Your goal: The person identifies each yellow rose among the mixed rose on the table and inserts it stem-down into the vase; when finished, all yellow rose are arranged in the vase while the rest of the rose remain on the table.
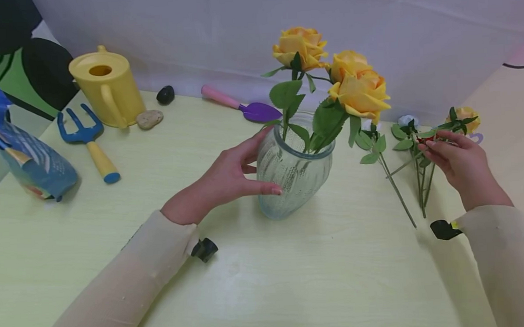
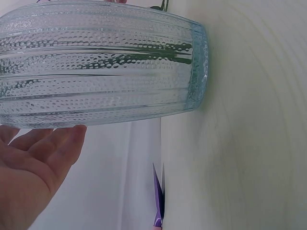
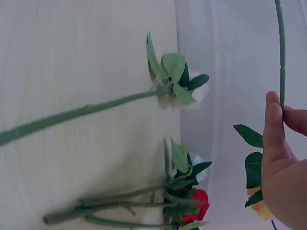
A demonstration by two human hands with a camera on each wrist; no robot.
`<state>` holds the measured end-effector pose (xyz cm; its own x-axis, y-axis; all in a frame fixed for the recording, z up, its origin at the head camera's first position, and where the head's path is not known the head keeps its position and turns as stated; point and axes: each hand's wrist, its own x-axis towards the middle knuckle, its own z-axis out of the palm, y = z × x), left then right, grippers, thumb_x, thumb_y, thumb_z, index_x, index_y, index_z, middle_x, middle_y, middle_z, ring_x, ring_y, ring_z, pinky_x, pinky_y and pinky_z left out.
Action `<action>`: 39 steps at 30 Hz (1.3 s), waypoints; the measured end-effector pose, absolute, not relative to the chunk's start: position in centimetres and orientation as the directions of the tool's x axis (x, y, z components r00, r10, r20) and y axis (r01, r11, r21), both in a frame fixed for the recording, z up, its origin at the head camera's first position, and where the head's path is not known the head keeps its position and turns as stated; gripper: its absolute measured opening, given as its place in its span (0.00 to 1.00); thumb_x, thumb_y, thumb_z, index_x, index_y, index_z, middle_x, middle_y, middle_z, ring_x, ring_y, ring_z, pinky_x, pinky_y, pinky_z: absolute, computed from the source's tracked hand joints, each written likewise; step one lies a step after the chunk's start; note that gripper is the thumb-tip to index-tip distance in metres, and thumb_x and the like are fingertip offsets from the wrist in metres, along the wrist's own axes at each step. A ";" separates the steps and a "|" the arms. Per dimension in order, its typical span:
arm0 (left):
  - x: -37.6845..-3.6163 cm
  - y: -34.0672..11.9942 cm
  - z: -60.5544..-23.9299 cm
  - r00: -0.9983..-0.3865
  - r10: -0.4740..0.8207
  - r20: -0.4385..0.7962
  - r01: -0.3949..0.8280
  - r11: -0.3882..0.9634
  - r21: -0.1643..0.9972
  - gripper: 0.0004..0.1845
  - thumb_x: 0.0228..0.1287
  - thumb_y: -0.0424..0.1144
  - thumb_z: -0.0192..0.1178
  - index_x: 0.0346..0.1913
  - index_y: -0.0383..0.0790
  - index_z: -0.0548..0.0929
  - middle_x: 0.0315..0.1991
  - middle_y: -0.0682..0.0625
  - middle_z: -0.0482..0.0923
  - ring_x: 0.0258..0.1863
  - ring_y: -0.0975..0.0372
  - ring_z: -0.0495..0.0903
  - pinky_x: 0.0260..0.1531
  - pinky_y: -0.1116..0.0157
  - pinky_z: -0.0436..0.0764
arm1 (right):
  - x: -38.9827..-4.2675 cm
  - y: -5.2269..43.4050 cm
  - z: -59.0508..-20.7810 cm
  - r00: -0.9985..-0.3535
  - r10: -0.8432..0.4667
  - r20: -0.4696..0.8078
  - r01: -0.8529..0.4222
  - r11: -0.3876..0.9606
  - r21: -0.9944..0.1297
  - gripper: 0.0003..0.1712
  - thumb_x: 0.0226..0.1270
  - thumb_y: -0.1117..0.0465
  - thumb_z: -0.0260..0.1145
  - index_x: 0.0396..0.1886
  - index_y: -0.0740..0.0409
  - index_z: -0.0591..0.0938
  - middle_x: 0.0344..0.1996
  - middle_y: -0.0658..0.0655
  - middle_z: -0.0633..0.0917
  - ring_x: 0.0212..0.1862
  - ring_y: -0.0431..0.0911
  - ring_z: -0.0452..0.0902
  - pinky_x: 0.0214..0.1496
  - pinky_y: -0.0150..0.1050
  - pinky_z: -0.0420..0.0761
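A clear ribbed glass vase (image 1: 296, 181) stands on the table with several yellow roses (image 1: 359, 91) in it. My left hand (image 1: 231, 177) grips its left side, thumb across the front and fingers toward the back. The left wrist view shows the fingertips (image 2: 76, 136) right at the glass vase (image 2: 100, 67). Off to the right, my right hand (image 1: 464, 160) pinches the stem of another yellow rose (image 1: 466, 118). In the right wrist view that stem (image 3: 281, 57) stands between thumb and fingers, its bloom (image 3: 260, 208) partly behind the hand.
Several artificial flowers lie on the right, including a red rose (image 3: 196, 207) and a white flower (image 1: 407, 121). Behind the vase is a purple trowel (image 1: 261, 112). On the left are a yellow watering can (image 1: 122, 92), a hand fork (image 1: 89, 138), a blue bag (image 1: 44, 165) and two stones (image 1: 150, 119).
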<state>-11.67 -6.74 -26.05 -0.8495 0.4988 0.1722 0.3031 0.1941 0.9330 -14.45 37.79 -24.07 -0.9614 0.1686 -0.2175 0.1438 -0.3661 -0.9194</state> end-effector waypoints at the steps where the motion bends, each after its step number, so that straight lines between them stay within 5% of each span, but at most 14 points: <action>1: -11.7 -6.7 -26.1 -0.850 0.499 0.172 0.303 0.196 0.933 0.55 0.42 0.38 0.75 0.72 0.60 0.52 0.65 0.54 0.64 0.60 0.62 0.68 0.50 0.64 0.77 | -14.4 37.3 -23.9 -0.967 0.162 -0.197 0.128 -0.360 -0.924 0.19 0.56 0.76 0.63 0.48 0.59 0.75 0.37 0.57 0.77 0.38 0.48 0.83 0.45 0.33 0.80; 10: -11.7 -6.8 -26.1 -0.849 0.500 0.172 0.306 0.199 0.931 0.55 0.42 0.39 0.75 0.72 0.60 0.52 0.65 0.54 0.64 0.60 0.62 0.68 0.50 0.64 0.76 | -13.5 32.7 -22.0 -0.977 0.213 -0.029 -0.048 -0.347 -0.937 0.24 0.55 0.77 0.65 0.52 0.61 0.74 0.33 0.57 0.76 0.33 0.48 0.81 0.39 0.35 0.83; 22: -11.8 -6.7 -26.2 -0.847 0.501 0.177 0.309 0.193 0.931 0.55 0.42 0.38 0.75 0.72 0.60 0.52 0.65 0.54 0.64 0.60 0.62 0.68 0.50 0.63 0.76 | -11.1 25.8 -18.3 -0.929 0.282 0.240 -0.358 -0.520 -0.775 0.23 0.54 0.83 0.59 0.51 0.69 0.71 0.30 0.62 0.73 0.25 0.53 0.75 0.28 0.37 0.82; 39: -11.6 -6.8 -26.0 -0.849 0.500 0.175 0.304 0.190 0.933 0.55 0.42 0.37 0.75 0.72 0.59 0.52 0.66 0.55 0.62 0.61 0.62 0.67 0.50 0.64 0.76 | -11.2 22.0 -17.6 -0.862 0.401 0.311 -0.485 -0.468 -0.739 0.22 0.50 0.83 0.64 0.45 0.66 0.73 0.29 0.63 0.72 0.25 0.54 0.75 0.28 0.36 0.81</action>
